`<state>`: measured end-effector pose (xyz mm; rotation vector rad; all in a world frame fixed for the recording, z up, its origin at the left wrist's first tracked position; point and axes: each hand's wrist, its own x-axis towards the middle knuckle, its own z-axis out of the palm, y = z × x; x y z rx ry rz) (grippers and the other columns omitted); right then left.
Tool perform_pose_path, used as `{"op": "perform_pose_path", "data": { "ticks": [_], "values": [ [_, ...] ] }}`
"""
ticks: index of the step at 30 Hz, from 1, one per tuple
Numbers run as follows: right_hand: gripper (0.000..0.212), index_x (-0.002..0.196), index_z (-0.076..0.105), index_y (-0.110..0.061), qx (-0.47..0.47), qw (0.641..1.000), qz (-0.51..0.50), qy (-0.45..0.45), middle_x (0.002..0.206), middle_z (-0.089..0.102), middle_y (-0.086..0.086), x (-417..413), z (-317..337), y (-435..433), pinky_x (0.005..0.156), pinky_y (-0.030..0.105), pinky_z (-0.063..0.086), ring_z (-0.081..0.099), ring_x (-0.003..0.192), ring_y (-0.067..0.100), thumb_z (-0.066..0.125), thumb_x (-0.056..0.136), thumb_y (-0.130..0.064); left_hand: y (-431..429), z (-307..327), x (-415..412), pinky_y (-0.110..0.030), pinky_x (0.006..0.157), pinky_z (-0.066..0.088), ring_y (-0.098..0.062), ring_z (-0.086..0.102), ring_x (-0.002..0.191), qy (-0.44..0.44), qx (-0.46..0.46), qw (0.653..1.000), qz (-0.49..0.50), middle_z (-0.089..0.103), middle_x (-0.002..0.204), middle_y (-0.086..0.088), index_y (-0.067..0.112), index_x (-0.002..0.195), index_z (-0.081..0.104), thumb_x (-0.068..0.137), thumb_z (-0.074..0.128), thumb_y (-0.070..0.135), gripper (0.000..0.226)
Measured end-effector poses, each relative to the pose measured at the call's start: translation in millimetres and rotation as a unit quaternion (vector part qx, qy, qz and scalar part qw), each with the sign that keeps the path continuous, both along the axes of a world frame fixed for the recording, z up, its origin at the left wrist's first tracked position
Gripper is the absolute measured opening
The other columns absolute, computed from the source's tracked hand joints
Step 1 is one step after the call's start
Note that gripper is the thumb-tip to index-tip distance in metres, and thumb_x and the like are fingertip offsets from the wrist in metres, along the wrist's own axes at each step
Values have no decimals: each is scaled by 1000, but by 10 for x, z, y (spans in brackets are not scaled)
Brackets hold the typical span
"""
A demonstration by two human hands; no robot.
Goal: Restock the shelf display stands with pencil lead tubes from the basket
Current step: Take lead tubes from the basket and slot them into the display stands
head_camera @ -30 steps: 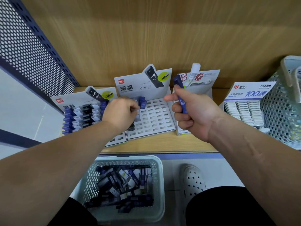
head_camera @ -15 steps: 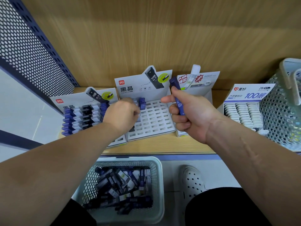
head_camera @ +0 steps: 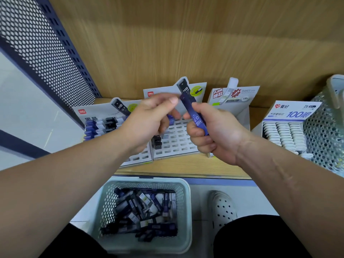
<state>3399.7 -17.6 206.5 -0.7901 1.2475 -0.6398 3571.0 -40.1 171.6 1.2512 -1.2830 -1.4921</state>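
The right hand [head_camera: 214, 131] was clenched in a fist around a blue pencil lead tube [head_camera: 194, 118], label reading HB 0.7, with its upper end poking up above the knuckles in front of the middle display stand [head_camera: 178, 140]. In came the left hand [head_camera: 149, 118], fingers curled and thumb reaching for that top end. The thumb tip was just beside it, but whether it had actually made contact could not be told from this angle. The middle stand's grid was mostly bare slots, with only a few tubes seated near its left side, while the left display stand [head_camera: 93, 112] looked far fuller. Down below the wooden shelf [head_camera: 176, 164] sat the basket [head_camera: 149, 180], with plenty of loose lead tubes [head_camera: 145, 211] heaped inside, so the job looked far from done. The danger was the handover itself. If the right fist let go before the left had a proper pinch, the slim, smooth tube would likely slip and drop onto the shelf or the floor beside the white clog [head_camera: 222, 209]. A tube fed in tilted could also jam at a slot's edge, and a hard push might shove the light card stand backward or unseat its neighbours.
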Motion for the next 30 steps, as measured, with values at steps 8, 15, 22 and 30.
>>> {"op": "perform_pose_path", "data": {
  "ticks": [8,15,22,30],
  "values": [
    [11,95,56,-19,-70,997,8,36,62,51,2,350,-28,15,39,20,20,28,47,11,58,102,-27,151,153,474,-17,43,30,-12,38,47,5,-27,998,55,63,57,7,6,93,67,93,64,9,4],
    [18,98,68,-21,-203,977,-7,68,76,68,1,679,-87,-39,48,20,39,49,53,11,55,103,-9,339,-3,1101,-21,51,41,-12,52,54,-149,-49,984,79,71,74,-11,17,83,77,89,73,19,7],
    [14,101,72,-20,-363,870,110,316,82,62,-2,889,-238,-110,61,24,50,64,65,11,58,102,-15,479,-247,1631,-34,94,46,-18,56,109,-498,-132,857,17,61,112,1,20,117,69,88,69,40,36],
    [26,119,65,-17,-447,768,148,435,86,61,-8,1021,-510,-144,70,29,43,55,77,16,69,94,-14,637,-408,1845,-31,104,38,-22,48,128,-536,-58,841,-52,45,142,-3,22,147,42,87,67,47,69]
  ]
}}
